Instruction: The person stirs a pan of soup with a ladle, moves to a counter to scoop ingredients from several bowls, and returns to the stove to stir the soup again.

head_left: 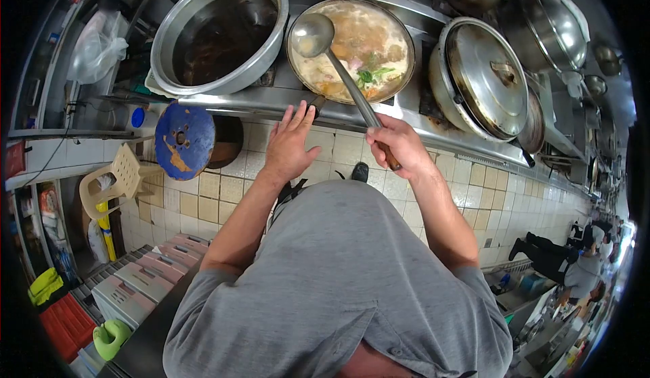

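A long-handled metal ladle (314, 35) has its bowl over the left part of a wide pan (291, 67). My right hand (399, 146) is closed around the ladle's wooden grip. Cloudy, bubbling soup (362, 29) fills the pan, with green leaves (369, 75) and pinkish pieces floating near the front. My left hand (292, 142) is stretched out flat with its fingers apart, at the front edge of the stove (264, 105). Its fingertips are right by a dark handle (316, 105) below the pan's rim.
A large pot of dark liquid (162, 43) stands left of the pan, a lidded pot (489, 73) to the right. Below on the left are a round blue-topped stool (177, 138), a beige plastic chair (112, 182) and drawers (139, 280). Another person (582, 270) is at the far right.
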Action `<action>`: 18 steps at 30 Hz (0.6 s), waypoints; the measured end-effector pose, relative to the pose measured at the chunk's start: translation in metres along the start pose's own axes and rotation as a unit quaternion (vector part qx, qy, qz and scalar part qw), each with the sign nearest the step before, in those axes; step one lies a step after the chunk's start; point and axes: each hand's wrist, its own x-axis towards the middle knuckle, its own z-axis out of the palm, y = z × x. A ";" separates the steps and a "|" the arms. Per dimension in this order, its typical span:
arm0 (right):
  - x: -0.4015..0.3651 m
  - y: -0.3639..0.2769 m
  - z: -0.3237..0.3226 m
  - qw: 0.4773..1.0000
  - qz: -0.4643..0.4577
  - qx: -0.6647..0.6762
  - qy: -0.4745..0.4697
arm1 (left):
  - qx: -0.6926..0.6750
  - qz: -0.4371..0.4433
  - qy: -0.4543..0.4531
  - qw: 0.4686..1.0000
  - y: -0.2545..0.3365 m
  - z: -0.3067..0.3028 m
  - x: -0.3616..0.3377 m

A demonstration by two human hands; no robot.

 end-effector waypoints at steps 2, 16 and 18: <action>-0.011 0.007 -0.001 1.000 -0.007 0.009 0.017 | 0.000 0.007 0.007 1.000 -0.002 0.001 0.001; -0.088 0.042 -0.065 0.998 0.012 0.057 0.001 | -0.002 0.014 0.000 1.000 0.000 -0.003 0.003; -0.097 0.046 -0.071 0.993 0.006 0.115 0.008 | -0.005 0.017 0.001 1.000 0.000 -0.003 0.004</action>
